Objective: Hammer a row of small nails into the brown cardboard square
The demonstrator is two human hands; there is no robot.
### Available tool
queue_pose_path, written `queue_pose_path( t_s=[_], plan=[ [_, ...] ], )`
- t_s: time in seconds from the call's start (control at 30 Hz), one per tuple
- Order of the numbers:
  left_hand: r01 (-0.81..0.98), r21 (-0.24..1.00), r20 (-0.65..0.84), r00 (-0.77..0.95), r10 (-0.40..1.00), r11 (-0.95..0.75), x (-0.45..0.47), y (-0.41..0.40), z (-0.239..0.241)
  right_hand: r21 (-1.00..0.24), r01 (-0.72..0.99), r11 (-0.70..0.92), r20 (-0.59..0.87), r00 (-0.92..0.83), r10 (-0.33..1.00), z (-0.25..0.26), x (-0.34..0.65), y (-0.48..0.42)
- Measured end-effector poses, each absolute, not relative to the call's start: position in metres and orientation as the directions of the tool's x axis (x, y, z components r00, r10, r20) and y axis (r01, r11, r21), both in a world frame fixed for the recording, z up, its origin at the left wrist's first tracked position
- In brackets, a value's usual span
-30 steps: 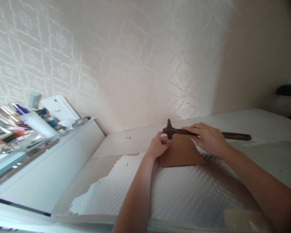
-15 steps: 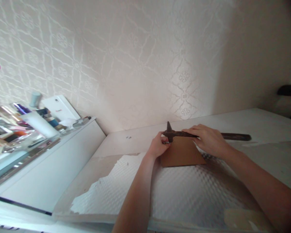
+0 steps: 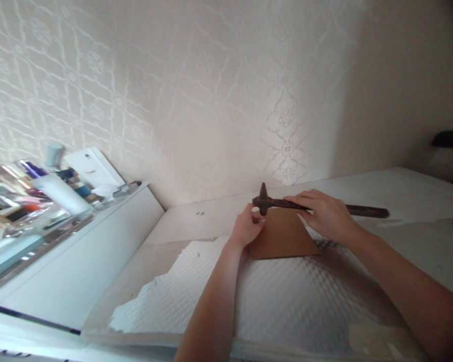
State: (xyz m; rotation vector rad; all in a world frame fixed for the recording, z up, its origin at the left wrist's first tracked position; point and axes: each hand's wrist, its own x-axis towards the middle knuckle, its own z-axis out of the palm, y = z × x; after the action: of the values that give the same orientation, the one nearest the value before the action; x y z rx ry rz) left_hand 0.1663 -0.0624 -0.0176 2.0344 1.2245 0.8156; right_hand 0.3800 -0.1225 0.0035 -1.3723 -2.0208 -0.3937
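Observation:
My right hand (image 3: 326,213) is wrapped round the handle of a dark, worn hammer (image 3: 263,202), its head poised just above the far left corner of a thin brown board (image 3: 285,239). Fingers of my left hand (image 3: 246,229) are pinched at the board's left edge, holding what looks like a small nail (image 3: 262,220), partly hidden by the fingertips. Small dark marks dot the board near those fingers. Beneath the board lies a white quilted sheet (image 3: 279,296) with a ragged left edge.
Small grey metal bits (image 3: 200,213) lie on the pale table (image 3: 184,221) toward the wall. On the left, a white cabinet (image 3: 86,266) carries crowded bottles and tubes, plus a white box (image 3: 94,166). A patterned wall rises behind. Something black (image 3: 449,141) stands at far right.
The hammer head has lifted slightly off the spot by my left fingers, and my right hand rose with it. My left hand and the board have hardly moved.

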Motion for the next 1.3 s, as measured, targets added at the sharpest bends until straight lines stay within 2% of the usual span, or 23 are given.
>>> queue_pose_path(
  t_s=[0.4,0.57,0.93,1.3],
  plan=[
    [0.517,0.766,0.197,0.376,0.906,-0.381,0.165,-0.0607,-0.0198,-0.092,0.905,0.415,0.611,-0.277,0.741,0.0034,0.3786,-0.1234],
    [0.48,0.795,0.185,0.391,0.901,-0.372,0.1656,-0.0619,-0.019,-0.1,0.906,0.411,0.644,-0.256,0.721,0.0025,0.3788,-0.1229],
    [0.526,0.765,0.183,0.375,0.909,-0.371,0.1669,-0.0651,-0.0145,-0.097,0.905,0.414,0.641,-0.262,0.722,0.0029,0.379,-0.1234],
    [0.415,0.863,0.09,0.433,0.897,-0.287,0.1621,-0.0623,-0.0132,-0.086,0.905,0.416,0.652,-0.265,0.711,0.0025,0.3777,-0.1235]
  ],
)
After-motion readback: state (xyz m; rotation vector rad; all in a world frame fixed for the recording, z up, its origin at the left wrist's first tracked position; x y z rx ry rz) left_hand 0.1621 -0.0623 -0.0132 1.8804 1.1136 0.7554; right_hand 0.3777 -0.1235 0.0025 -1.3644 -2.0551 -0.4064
